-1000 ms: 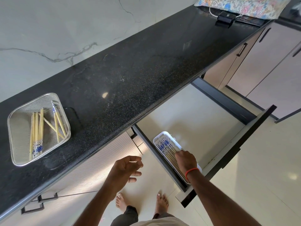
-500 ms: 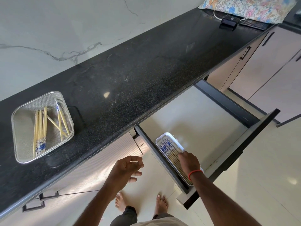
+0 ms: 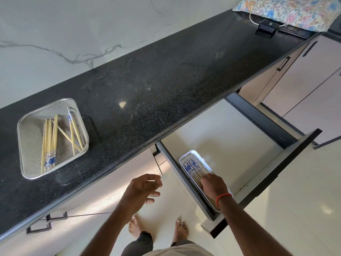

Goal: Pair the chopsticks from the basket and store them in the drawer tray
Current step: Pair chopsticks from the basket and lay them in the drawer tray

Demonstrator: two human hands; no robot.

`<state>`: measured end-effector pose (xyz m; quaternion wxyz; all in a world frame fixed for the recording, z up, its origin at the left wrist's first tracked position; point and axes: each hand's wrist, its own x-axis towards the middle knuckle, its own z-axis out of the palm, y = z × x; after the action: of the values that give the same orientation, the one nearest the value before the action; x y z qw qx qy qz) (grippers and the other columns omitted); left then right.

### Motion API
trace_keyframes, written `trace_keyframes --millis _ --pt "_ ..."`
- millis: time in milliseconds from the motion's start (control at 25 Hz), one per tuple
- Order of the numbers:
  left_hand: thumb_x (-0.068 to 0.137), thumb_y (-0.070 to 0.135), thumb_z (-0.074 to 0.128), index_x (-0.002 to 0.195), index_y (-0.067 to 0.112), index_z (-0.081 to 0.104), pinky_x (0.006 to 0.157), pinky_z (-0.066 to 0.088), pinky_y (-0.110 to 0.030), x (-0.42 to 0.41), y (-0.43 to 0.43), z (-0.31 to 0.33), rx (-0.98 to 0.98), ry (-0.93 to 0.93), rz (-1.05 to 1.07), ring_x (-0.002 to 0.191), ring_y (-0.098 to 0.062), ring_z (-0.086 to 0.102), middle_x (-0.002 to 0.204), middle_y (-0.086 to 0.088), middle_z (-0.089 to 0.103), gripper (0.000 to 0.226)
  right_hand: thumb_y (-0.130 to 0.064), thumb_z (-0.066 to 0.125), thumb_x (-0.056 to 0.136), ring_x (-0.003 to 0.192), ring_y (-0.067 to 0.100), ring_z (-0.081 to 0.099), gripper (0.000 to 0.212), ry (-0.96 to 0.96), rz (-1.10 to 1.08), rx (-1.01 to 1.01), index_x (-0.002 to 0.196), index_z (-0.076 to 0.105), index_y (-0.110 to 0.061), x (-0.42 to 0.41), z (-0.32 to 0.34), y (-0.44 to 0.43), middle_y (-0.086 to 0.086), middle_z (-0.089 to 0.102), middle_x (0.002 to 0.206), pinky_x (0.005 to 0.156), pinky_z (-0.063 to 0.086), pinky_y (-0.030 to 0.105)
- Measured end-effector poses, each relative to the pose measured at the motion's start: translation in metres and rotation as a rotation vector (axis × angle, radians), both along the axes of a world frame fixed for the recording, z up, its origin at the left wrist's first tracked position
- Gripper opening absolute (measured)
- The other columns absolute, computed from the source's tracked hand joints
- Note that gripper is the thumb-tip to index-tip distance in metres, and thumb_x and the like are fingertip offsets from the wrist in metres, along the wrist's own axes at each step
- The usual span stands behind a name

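Note:
A steel mesh basket [image 3: 27, 130] stands on the black countertop [image 3: 166, 80] at the left, with several blue-ended bamboo chopsticks [image 3: 49, 141] lying loose in it. Below the counter a drawer [image 3: 230, 133] is pulled out. A white tray [image 3: 195, 153] lies along its left side with several chopsticks [image 3: 191, 166] laid side by side in it. My right hand [image 3: 215, 185] rests palm-down on the near half of those chopsticks, its fingertips curled onto them and hidden under the hand. My left hand [image 3: 143, 189] hovers in front of the counter edge, fingers loosely spread and holding nothing.
A small black device [image 3: 265, 27] with a white cable and a floral cushion [image 3: 295, 10] sit at the counter's far right end. The dark drawer front [image 3: 273, 174] juts into the floor space. My bare feet [image 3: 158, 230] stand on the tiled floor below.
The view has shifted slightly. My right hand stays on the chopsticks in the tray, a little nearer the tray's near end. My left hand is nearly unmoved.

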<state>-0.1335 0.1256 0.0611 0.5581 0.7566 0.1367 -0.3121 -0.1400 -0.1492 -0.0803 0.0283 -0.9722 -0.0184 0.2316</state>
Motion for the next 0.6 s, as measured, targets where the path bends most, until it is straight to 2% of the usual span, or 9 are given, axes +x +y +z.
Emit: trace_keyframes --millis 120,280,400,520,600 --pt "0.095 0.029 0.066 0.107 0.026 0.069 0.082 0.060 -0.035 0.001 0.006 -0.001 -0.009 -0.003 0.005 0.089 -0.014 0.078 0.101 0.008 0.079 0.013 -0.015 0.051 0.090 0.092 0.029 0.070 0.017 0.028 -0.050 0.012 0.094 0.067 -0.011 0.001 0.008 0.000 0.010 0.072 0.099 0.082 0.057 0.037" --pt "0.095 0.028 0.067 0.106 0.026 0.070 0.083 0.060 -0.037 0.007 0.011 0.002 -0.017 -0.011 0.009 0.086 -0.015 0.078 0.100 0.006 0.079 0.012 -0.024 0.056 0.092 0.100 0.025 0.067 0.018 0.032 -0.100 0.063 0.104 0.063 -0.013 -0.002 0.003 0.002 0.007 0.068 0.110 0.086 0.056 0.034" --pt "0.095 0.026 0.067 0.104 0.027 0.071 0.087 0.060 -0.042 0.013 0.018 0.008 -0.014 -0.039 0.019 0.087 -0.017 0.078 0.101 0.004 0.079 0.009 -0.029 0.055 0.093 0.103 0.022 0.067 0.021 0.041 -0.093 -0.012 0.107 0.063 -0.016 -0.005 0.001 0.005 0.004 0.068 0.112 0.087 0.055 0.031" --pt "0.096 0.026 0.065 0.103 0.027 0.072 0.088 0.060 -0.045 0.023 0.034 0.017 -0.022 -0.087 0.060 0.087 -0.018 0.078 0.100 0.005 0.079 0.009 -0.037 0.056 0.092 0.093 0.020 0.070 0.022 -0.054 -0.155 -0.086 0.101 0.066 -0.021 0.002 0.020 0.024 0.000 0.073 0.101 0.078 0.057 0.030" --pt "0.098 0.023 0.064 0.105 0.022 0.072 0.089 0.059 -0.046 0.032 0.047 0.022 -0.037 -0.111 0.098 0.090 -0.024 0.077 0.105 -0.002 0.078 0.011 -0.041 0.061 0.088 0.082 0.021 0.072 0.023 -0.151 -0.182 -0.046 0.092 0.070 -0.021 0.016 0.041 0.045 0.000 0.075 0.087 0.068 0.055 0.029"
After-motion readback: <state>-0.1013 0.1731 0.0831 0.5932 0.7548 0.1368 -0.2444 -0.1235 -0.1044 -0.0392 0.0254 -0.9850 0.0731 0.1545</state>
